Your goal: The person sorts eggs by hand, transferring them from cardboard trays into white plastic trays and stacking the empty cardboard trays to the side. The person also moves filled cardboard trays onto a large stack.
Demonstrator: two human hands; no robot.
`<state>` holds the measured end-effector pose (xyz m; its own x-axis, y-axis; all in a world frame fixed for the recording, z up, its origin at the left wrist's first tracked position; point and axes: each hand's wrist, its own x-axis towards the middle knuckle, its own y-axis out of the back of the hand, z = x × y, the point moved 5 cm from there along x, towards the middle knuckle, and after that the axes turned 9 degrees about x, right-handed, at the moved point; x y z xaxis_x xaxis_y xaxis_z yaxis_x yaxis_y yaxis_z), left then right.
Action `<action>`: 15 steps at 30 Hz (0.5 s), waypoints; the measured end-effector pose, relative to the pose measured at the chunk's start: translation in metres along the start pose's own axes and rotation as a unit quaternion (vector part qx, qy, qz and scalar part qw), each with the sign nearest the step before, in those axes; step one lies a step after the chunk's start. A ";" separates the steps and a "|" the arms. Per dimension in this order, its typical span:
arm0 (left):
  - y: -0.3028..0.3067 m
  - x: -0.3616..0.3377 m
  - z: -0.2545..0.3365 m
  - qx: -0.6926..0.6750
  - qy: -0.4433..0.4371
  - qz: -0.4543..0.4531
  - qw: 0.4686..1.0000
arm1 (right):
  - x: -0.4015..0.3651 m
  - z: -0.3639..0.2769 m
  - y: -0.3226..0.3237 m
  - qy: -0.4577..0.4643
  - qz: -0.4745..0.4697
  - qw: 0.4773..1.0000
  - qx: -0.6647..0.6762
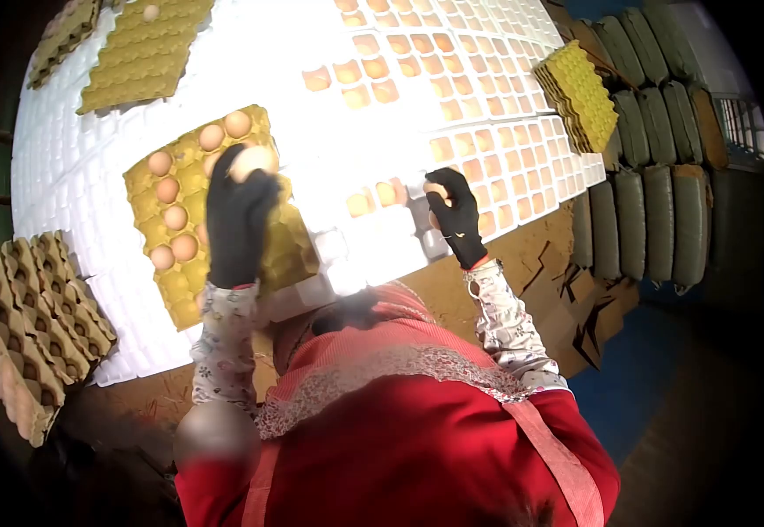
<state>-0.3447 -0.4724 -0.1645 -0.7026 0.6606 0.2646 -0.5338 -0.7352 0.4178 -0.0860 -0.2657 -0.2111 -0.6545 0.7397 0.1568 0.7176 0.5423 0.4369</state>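
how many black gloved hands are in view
2. The left hand holds an egg above the yellow tray; the right hand holds another egg over the white grid. None appear hidden.

Open lane down the middle: bare white cells of the table (338, 149) run between the yellow tray (167, 263) and the rows of eggs (479, 132). A stack of cartons (26, 334) blocks the left edge, and a yellow stack (580, 92) sits on the far right corner. Sacks (654, 193) wall off the right side.

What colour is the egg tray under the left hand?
The tray is yellow; head view.
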 end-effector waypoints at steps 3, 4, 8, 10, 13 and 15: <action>0.051 0.009 -0.057 -0.285 0.294 0.105 0.906 | -0.001 0.028 -0.029 -0.012 -0.055 0.998 -0.038; 0.066 0.019 -0.070 -0.243 0.272 0.107 0.925 | 0.000 0.025 -0.039 0.020 -0.076 0.992 -0.098; 0.113 0.071 -0.100 -0.113 0.285 0.087 0.948 | 0.000 0.060 -0.036 0.036 0.032 0.988 -0.145; 0.127 0.105 -0.127 -0.198 0.251 0.164 0.933 | 0.005 0.072 -0.031 -0.023 -0.006 0.990 -0.136; 0.142 0.162 -0.181 -0.158 0.254 0.169 0.939 | 0.017 0.073 -0.030 -0.057 -0.012 0.982 -0.178; 0.137 0.193 -0.204 -0.171 0.256 0.128 0.943 | 0.031 0.074 -0.032 -0.059 -0.001 0.984 -0.171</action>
<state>-0.6497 -0.4766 -0.2330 -0.9172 0.3595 -0.1717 -0.3753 -0.9243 0.0693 -0.1111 -0.2308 -0.2859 -0.6091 0.7907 0.0617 0.5815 0.3923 0.7127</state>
